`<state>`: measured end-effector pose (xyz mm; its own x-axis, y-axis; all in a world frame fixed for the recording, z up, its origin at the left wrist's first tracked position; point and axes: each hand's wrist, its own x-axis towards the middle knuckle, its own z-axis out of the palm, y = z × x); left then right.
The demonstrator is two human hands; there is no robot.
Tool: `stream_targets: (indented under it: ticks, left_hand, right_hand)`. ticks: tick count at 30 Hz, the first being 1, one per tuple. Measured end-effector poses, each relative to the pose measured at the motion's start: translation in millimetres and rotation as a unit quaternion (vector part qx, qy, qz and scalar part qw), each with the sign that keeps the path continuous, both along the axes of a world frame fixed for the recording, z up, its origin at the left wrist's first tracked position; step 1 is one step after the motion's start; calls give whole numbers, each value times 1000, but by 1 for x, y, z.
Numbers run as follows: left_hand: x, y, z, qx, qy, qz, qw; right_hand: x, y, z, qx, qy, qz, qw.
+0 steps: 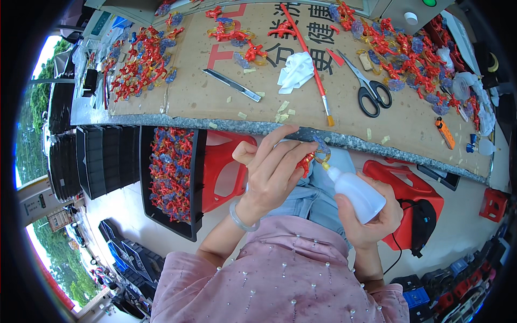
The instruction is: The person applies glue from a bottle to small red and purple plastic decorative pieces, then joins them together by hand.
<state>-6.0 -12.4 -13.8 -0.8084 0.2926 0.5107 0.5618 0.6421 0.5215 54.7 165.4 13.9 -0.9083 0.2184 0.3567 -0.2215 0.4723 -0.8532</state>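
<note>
Just off the table's front edge, my left hand (274,169) pinches a small plastic figurine (307,163) in red, clear blue and yellow. Its fingers partly cover the piece. My right hand (371,210) wraps round a white squeeze bottle (358,196), tilted with its yellowish nozzle tip at the figurine. Whether the tip touches cannot be made out. On the cardboard-covered table (194,102) beyond my hands are a snap-off cutter (231,84), a long red paintbrush (312,64), a crumpled white tissue (295,71) and black-handled scissors (367,86).
Piles of similar figurines (142,64) lie at the table's left and right, with several loose ones between. A black crate (171,177) full of them stands at lower left. Red stools (404,188) flank my legs. An orange cutter (445,133) lies near the right edge.
</note>
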Motion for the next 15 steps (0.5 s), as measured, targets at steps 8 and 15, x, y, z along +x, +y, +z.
stream_targets:
  ticks: [8,15]
  left_hand:
    - [-2,-2,-7,-19,42,1,999]
    - [-5,-2,9,37,-57,-3,998]
  right_hand:
    - [-4,1,5,35,15,20,999]
    - [2,36,-2,-190,3,-80,979]
